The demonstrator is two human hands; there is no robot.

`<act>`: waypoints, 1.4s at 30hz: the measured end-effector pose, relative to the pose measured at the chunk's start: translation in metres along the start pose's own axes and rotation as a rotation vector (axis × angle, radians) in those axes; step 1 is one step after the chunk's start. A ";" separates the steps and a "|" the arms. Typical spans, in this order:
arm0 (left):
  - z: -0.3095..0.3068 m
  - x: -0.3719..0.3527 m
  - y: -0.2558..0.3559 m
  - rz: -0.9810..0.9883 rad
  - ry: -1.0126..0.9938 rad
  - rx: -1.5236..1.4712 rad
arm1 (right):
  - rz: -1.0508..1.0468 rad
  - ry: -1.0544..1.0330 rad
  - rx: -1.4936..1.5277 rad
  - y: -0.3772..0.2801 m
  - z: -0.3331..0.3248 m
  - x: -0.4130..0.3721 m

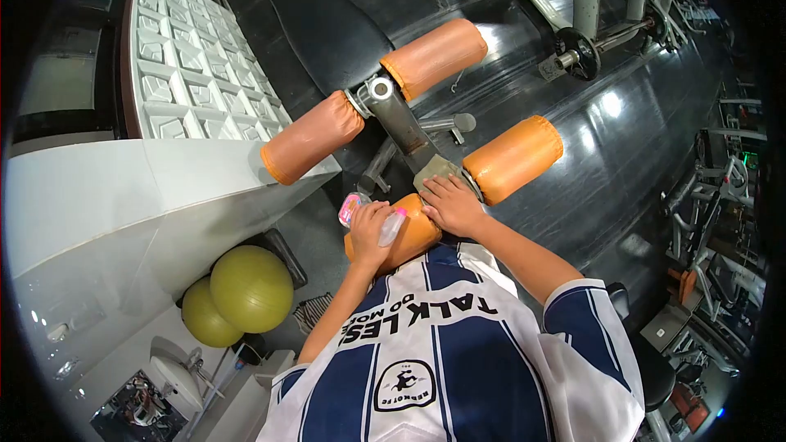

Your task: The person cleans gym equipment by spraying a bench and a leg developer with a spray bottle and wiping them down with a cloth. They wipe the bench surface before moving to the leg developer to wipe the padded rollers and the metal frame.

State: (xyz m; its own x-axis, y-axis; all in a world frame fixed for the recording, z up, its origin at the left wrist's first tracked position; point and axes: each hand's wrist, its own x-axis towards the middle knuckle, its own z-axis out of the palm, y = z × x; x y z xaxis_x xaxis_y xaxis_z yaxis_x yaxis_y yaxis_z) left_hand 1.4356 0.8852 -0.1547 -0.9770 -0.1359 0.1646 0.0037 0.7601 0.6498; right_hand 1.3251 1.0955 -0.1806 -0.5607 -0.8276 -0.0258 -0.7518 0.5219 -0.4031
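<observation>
My left hand is closed around a small clear spray bottle with a pink top, held over an orange padded roller just in front of my chest. My right hand lies flat, fingers spread, on a grey-green cloth pressed where the metal frame bar meets another orange roller. Two more orange rollers sit higher on the same bar. My blue and white striped shirt fills the bottom of the view.
Two yellow-green exercise balls rest on the floor at lower left beside a white wall. A weight machine with a black plate stands at the top right. More gym machines line the right edge on the shiny black floor.
</observation>
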 end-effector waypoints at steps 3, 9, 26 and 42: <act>0.002 0.000 -0.002 -0.029 -0.008 0.044 | 0.011 -0.074 0.008 0.005 0.003 0.009; -0.006 -0.001 0.010 -0.077 0.033 0.082 | 0.080 -0.253 -0.010 0.013 0.009 0.036; 0.012 -0.012 0.019 -0.212 0.040 0.151 | 0.174 -0.631 -0.003 0.038 0.038 0.103; 0.012 -0.012 0.019 -0.166 0.095 0.168 | 0.503 -0.573 0.011 0.030 0.025 0.109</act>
State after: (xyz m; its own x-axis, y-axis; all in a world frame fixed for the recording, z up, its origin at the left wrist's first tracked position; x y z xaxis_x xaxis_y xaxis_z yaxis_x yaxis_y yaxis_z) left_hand 1.4451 0.9094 -0.1534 -0.9369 -0.3203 0.1401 -0.1981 0.8166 0.5422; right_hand 1.2501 1.0157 -0.2186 -0.5653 -0.4697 -0.6781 -0.4480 0.8651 -0.2257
